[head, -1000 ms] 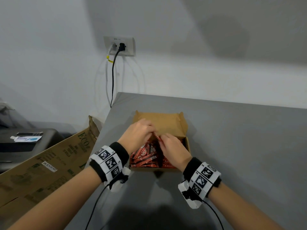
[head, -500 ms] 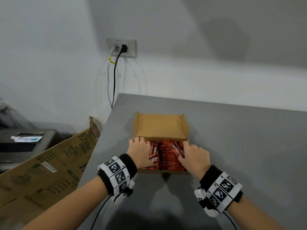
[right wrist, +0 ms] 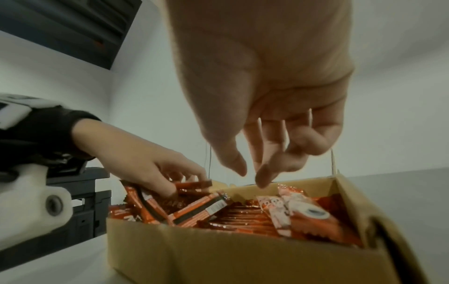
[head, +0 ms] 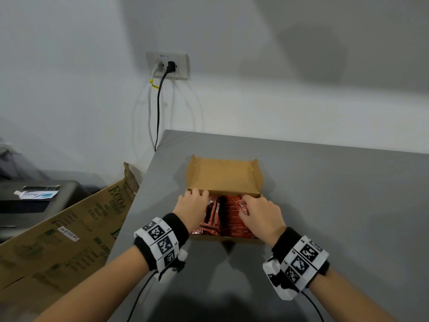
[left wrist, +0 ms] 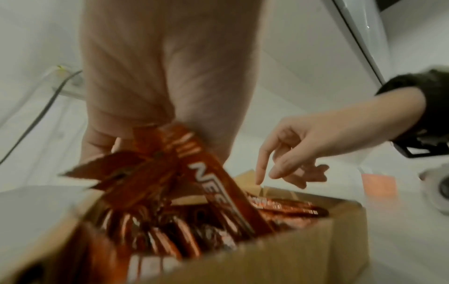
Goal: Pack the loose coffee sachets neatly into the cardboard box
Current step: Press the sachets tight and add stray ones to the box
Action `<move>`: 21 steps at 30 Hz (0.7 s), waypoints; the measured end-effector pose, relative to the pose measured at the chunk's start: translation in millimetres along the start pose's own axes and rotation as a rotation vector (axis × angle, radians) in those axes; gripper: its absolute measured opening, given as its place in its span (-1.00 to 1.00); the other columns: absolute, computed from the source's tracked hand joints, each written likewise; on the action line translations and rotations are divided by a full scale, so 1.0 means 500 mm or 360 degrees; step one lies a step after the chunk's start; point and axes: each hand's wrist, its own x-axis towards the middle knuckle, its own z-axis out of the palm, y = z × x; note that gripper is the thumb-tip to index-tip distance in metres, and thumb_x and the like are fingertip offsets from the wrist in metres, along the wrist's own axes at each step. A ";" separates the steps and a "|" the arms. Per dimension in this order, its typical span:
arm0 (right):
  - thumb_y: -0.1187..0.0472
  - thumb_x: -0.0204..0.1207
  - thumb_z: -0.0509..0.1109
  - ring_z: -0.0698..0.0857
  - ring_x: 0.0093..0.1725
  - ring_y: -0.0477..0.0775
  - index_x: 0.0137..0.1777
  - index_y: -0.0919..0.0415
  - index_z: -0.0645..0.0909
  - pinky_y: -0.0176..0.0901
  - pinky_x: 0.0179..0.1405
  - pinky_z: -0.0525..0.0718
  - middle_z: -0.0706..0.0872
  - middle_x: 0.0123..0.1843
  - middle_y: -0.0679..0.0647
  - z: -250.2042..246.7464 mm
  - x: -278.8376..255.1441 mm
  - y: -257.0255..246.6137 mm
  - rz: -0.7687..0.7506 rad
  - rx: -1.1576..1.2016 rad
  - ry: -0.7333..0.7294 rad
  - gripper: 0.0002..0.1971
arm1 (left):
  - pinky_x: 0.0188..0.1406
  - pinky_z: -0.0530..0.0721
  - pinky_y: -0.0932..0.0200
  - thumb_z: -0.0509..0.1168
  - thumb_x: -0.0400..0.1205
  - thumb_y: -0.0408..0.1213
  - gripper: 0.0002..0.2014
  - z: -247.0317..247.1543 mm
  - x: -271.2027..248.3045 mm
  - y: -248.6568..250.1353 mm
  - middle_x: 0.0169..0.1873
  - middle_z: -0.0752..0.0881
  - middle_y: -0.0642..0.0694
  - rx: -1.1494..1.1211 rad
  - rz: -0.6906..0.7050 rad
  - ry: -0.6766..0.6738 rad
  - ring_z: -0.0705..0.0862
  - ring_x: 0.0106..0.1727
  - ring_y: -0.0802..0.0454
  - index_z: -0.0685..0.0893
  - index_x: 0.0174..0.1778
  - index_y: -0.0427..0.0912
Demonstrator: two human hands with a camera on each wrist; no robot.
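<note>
An open cardboard box (head: pixel 223 175) stands on the grey table (head: pixel 336 205), its lid flap tipped back. Red coffee sachets (head: pixel 232 220) fill it, most stacked flat in rows. My left hand (head: pixel 194 202) is in the box's left part, where it grips a tilted bunch of sachets (left wrist: pixel 213 184). My right hand (head: pixel 254 205) hovers over the right part. In the right wrist view its fingers (right wrist: pixel 264 173) hang loosely curled above the sachets (right wrist: pixel 243 217) and hold nothing. A few loose sachets (right wrist: pixel 298 211) lie askew on the stack by the right wall.
A large printed carton (head: pixel 69 231) leans against the table's left edge. Behind it a black unit (head: pixel 34 205) carries a small tube. A wall socket (head: pixel 167 66) with cables hangs above the table's far left corner. Bare grey tabletop runs right of the box.
A second ago both hands met over the box's middle, pinching a sachet. They have since drawn apart to the left and right parts and sunk toward the sachets.
</note>
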 end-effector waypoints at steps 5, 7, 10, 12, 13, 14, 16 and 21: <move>0.03 0.66 0.15 0.68 0.05 0.11 0.14 0.10 0.61 -0.09 -0.08 0.56 0.74 0.04 0.03 -0.003 0.002 -0.019 -0.0023 0.0343 0.0093 -0.74 | 0.09 0.62 0.06 0.11 0.65 -0.45 -0.74 -0.052 0.000 -0.019 0.11 0.52 -0.19 -0.0311 0.0014 0.0205 0.57 0.05 -0.09 0.37 0.25 -0.20; 0.03 0.67 0.14 0.69 0.02 0.09 0.12 0.12 0.61 -0.07 -0.07 0.59 0.74 0.02 0.03 0.000 0.006 -0.026 -0.0073 0.0442 0.0106 -0.74 | 0.11 0.60 0.06 0.11 0.66 -0.46 -0.68 -0.077 0.002 -0.009 0.14 0.50 -0.20 -0.0385 0.0047 0.0323 0.55 0.08 -0.08 0.35 0.33 -0.22; 0.06 0.67 0.13 0.71 -0.03 0.18 0.07 0.18 0.61 -0.02 -0.09 0.62 0.75 -0.04 0.11 0.000 0.018 -0.015 -0.0057 0.0537 0.0166 -0.74 | 0.02 0.60 0.12 0.15 0.64 -0.45 -0.71 -0.096 0.007 0.023 0.11 0.51 -0.17 -0.0706 0.0096 0.0497 0.56 0.01 -0.02 0.39 0.29 -0.27; 0.08 0.68 0.12 0.71 -0.02 0.21 0.09 0.21 0.61 0.04 -0.03 0.63 0.75 -0.03 0.16 -0.005 0.025 0.003 0.0008 0.0653 0.0210 -0.72 | -0.15 0.55 0.26 0.18 0.63 -0.44 -0.76 -0.095 0.015 0.051 0.04 0.52 -0.10 -0.1025 0.0071 0.0485 0.55 -0.04 0.04 0.42 0.21 -0.28; 0.07 0.68 0.12 0.71 -0.03 0.20 0.08 0.20 0.61 0.03 -0.02 0.63 0.75 -0.05 0.16 -0.008 0.025 0.011 0.0032 0.0711 0.0213 -0.71 | -0.23 0.51 0.33 0.20 0.62 -0.44 -0.80 -0.087 0.023 0.067 -0.01 0.53 -0.08 -0.1140 0.0066 0.0426 0.55 -0.07 0.06 0.44 0.15 -0.26; 0.05 0.68 0.11 0.70 -0.04 0.18 0.06 0.19 0.61 -0.01 -0.03 0.62 0.74 -0.08 0.13 -0.010 0.024 0.018 0.0047 0.0761 0.0204 -0.71 | -0.29 0.50 0.36 0.22 0.61 -0.43 -0.83 -0.079 0.028 0.084 -0.04 0.55 -0.08 -0.1228 0.0072 0.0365 0.56 -0.09 0.07 0.45 0.10 -0.25; 0.02 0.68 0.11 0.70 -0.05 0.09 0.06 0.17 0.63 -0.08 -0.01 0.60 0.74 -0.08 0.08 -0.012 0.016 0.026 0.0068 0.0829 0.0175 -0.69 | -0.17 0.60 0.27 0.23 0.60 -0.44 -0.82 -0.057 0.040 0.115 0.00 0.59 -0.13 -0.1330 0.0085 0.0243 0.59 -0.05 0.02 0.48 0.10 -0.25; 0.18 0.60 0.29 0.68 -0.12 0.04 0.15 0.25 0.63 -0.39 -0.21 0.45 0.71 -0.13 0.07 -0.003 0.014 0.051 0.0186 0.0736 0.0079 -0.78 | 0.27 0.54 -0.05 0.22 0.51 -0.51 -0.65 -0.020 0.054 0.162 0.20 0.56 -0.26 -0.1261 0.0125 0.0015 0.54 0.25 -0.20 0.44 0.21 -0.29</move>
